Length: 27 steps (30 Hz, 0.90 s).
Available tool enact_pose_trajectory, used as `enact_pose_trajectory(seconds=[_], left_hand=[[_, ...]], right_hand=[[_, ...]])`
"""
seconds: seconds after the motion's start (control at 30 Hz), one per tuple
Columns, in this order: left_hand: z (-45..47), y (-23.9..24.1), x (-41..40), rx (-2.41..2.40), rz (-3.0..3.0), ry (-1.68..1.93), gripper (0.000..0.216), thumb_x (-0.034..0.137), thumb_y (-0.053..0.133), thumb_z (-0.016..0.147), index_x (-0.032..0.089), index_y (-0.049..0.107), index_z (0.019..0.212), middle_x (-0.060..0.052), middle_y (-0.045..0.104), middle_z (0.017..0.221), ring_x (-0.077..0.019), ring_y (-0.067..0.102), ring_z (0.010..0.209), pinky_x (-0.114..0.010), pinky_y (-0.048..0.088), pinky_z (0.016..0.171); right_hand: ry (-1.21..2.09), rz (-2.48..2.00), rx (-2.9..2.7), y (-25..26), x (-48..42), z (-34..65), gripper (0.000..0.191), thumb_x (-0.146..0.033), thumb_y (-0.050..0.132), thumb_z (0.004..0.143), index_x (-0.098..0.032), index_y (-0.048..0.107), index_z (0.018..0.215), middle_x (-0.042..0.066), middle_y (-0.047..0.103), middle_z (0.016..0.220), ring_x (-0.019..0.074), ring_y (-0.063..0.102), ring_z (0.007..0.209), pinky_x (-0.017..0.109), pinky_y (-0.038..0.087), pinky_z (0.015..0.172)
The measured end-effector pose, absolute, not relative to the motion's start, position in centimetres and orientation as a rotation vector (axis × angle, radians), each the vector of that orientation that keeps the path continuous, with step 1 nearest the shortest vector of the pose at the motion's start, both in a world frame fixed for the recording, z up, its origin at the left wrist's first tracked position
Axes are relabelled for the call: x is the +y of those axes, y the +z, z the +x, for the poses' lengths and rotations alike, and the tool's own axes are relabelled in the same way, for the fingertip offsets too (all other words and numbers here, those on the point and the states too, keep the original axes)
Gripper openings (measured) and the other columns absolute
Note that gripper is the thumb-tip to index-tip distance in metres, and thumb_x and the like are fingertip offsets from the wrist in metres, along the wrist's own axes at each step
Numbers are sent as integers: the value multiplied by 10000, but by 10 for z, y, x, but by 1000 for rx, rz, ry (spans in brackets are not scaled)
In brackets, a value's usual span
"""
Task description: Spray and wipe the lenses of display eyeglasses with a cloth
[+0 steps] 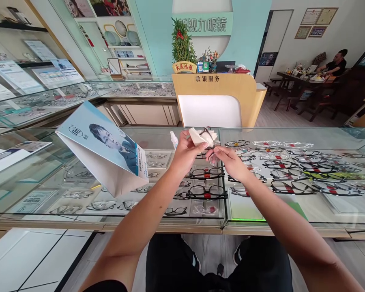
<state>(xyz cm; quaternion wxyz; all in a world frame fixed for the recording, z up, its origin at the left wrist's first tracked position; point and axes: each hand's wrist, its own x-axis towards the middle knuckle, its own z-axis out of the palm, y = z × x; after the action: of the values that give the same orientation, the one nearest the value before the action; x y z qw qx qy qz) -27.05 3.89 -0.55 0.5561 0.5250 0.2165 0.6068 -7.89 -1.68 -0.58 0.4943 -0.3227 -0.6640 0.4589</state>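
My left hand point(187, 148) is closed round a white cleaning cloth point(197, 138), which is folded against a pair of glasses point(213, 156). My right hand point(228, 160) pinches the same glasses by the frame, and one round lens hangs below the fingers. Both hands are close together above the glass display counter. Just behind my left hand stands a small white spray bottle point(174, 140), partly hidden by it. Rows of eyeglasses point(207, 190) lie around and below my hands; whether some are on or under the glass I cannot tell everywhere.
A blue tent-shaped sign point(109, 142) stands on the counter to my left. The counter's front edge point(182, 230) runs before my knees. Beyond is a wooden cashier desk point(252, 97) with a potted plant point(182, 48). At the far right a person point(336, 65) sits at a table.
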Motion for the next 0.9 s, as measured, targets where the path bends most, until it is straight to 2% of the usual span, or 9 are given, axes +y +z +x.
enact_pose_trajectory(seconds=[0.13,0.23,0.33,0.47,0.53,0.63,0.7,0.8,0.9], left_hand=[[-266,0,31,489,1270,1441,572,610,1032,794,246,635,985,1,740,961,-169,690,859,-308,553,775],[-263,3,27,516,1280,1431,569,757,907,868,245,718,1027,-43,746,989,-194,674,828,-309,521,664],[-261,1,24,567,1315,1482,576,675,995,803,258,698,1067,-38,760,1041,-181,677,821,-287,521,647],[-260,-1,22,579,1270,1439,695,613,1062,736,299,602,1152,20,771,947,-141,628,630,-284,494,575],[-261,0,22,595,1282,1340,690,641,1048,748,275,643,1170,24,750,838,-146,615,591,-303,506,580],[-265,5,22,580,1352,1189,581,677,1005,798,208,718,985,13,679,695,-151,603,597,-330,534,632],[-267,8,22,541,1348,1153,563,655,1025,780,195,729,914,7,670,683,-148,597,597,-333,531,630],[-269,10,23,496,1314,1142,551,588,1072,729,200,760,967,-1,696,722,-156,611,600,-328,511,587],[-271,11,24,484,1355,1114,524,556,1066,747,204,766,992,-17,724,742,-164,631,600,-331,521,569]], right_hand=[[1114,-790,-1568,-7,-15,-80,683,-887,664,994,-219,771,904,59,799,943,185,630,802,363,544,847],[1127,-790,-1546,-8,-15,-81,671,-883,669,990,-224,748,894,59,799,941,186,627,789,369,558,853],[1129,-796,-1560,-9,-15,-82,661,-876,648,1009,-229,742,910,59,796,947,194,636,805,377,570,875],[1113,-767,-1612,-10,-17,-84,685,-905,625,1007,-235,729,910,54,775,952,202,629,845,370,564,892],[1085,-763,-1635,-10,-18,-83,692,-909,607,1017,-237,728,900,51,747,937,203,614,854,363,551,885],[1054,-766,-1660,-9,-18,-82,683,-886,595,1042,-234,734,892,47,707,912,201,601,857,355,532,871],[1061,-764,-1666,-8,-19,-81,680,-878,600,1046,-230,736,891,50,710,910,201,602,853,353,527,862],[1111,-756,-1666,-8,-18,-79,677,-877,608,1042,-229,741,899,54,735,923,202,618,844,359,530,865],[1154,-749,-1666,-7,-17,-77,674,-881,624,1030,-231,754,905,59,760,943,206,630,843,365,539,871]])
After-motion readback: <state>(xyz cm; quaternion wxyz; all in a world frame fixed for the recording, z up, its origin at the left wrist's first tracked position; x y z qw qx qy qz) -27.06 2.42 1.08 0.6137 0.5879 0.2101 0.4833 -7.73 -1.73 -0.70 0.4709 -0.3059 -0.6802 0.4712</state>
